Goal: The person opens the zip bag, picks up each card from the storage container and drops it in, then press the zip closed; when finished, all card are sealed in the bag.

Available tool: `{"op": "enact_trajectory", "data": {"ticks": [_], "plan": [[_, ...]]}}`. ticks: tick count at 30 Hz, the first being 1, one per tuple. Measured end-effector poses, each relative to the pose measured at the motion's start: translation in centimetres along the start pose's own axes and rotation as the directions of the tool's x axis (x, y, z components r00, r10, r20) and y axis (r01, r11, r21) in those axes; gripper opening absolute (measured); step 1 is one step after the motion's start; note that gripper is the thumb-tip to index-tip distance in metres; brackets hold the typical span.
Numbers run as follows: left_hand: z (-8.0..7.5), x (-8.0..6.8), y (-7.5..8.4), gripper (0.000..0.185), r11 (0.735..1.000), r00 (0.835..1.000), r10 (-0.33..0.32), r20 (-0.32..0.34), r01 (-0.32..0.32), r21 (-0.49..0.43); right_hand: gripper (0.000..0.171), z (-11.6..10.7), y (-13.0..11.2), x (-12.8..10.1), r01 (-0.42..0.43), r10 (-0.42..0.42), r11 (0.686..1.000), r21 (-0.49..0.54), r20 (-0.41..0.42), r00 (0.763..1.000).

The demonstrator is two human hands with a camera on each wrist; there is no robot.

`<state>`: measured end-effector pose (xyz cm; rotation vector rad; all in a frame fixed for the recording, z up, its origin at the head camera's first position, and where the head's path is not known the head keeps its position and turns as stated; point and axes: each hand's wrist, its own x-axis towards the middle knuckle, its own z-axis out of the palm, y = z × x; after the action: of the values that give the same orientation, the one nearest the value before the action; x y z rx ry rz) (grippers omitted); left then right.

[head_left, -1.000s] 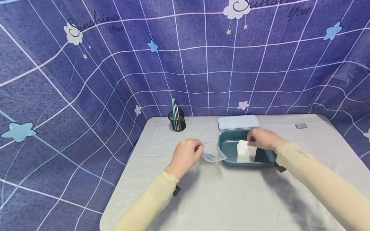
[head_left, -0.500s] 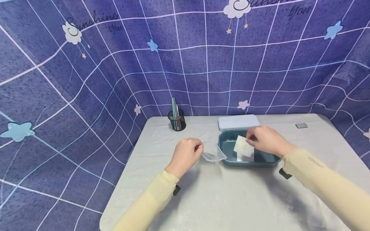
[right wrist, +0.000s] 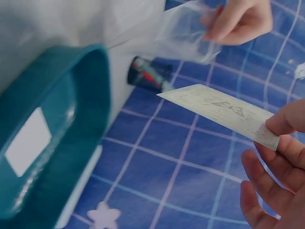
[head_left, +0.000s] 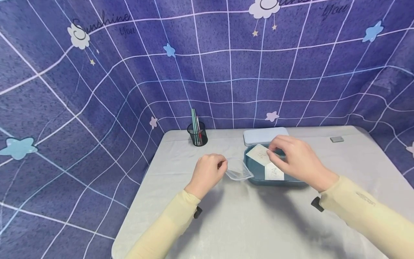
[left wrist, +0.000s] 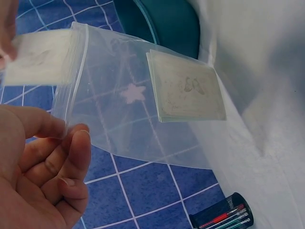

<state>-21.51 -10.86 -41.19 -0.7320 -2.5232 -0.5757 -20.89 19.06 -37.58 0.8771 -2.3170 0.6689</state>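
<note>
My left hand pinches the rim of a clear zip bag beside the teal tray. A butterfly-printed stack of cards shows through the film in the left wrist view; it appears to lie inside. Between thumb and fingers, my right hand pinches a pale card by one end, above the tray. This card bears a faint butterfly drawing in the right wrist view. It is near the bag's opening in the left wrist view. Another pale card lies in the teal tray.
Behind the tray sits a pale blue flat case. A black mesh cup with pens and pencils stands at the back left. A small grey block lies at the back right. Patterned blue curtains rise behind the white-covered table.
My right hand has lifted a card out of the tray and tilted it leftward toward the bag, uncovering another card in the tray. My left hand has kept its place with the bag.
</note>
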Motion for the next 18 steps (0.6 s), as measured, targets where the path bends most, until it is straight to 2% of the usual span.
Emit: {"op": "enact_trajectory", "data": {"ticks": [5,9,14,18], "plan": [[-0.1,0.1,0.1,0.018,1.0,1.0,0.001,-0.002,-0.001,-0.004,0.004,-0.9,-2.1,0.7,0.117,-0.114,0.992,0.048,-0.073,0.991],[-0.2,0.2,0.1,0.018,1.0,1.0,-0.005,0.006,0.005,0.0,0.005,-0.6,-3.6,1.0,0.188,-0.179,0.979,0.081,-0.104,0.978],[-0.2,0.1,0.1,0.018,1.0,1.0,-0.011,0.017,0.011,0.006,0.004,0.8,-4.2,0.8,0.2,-0.191,0.976,0.09,-0.104,0.976],[-0.1,0.0,0.1,0.017,1.0,1.0,-0.014,0.024,0.014,0.001,0.007,2.1,-4.0,0.4,0.18,-0.178,0.982,0.06,-0.045,0.983]]}}
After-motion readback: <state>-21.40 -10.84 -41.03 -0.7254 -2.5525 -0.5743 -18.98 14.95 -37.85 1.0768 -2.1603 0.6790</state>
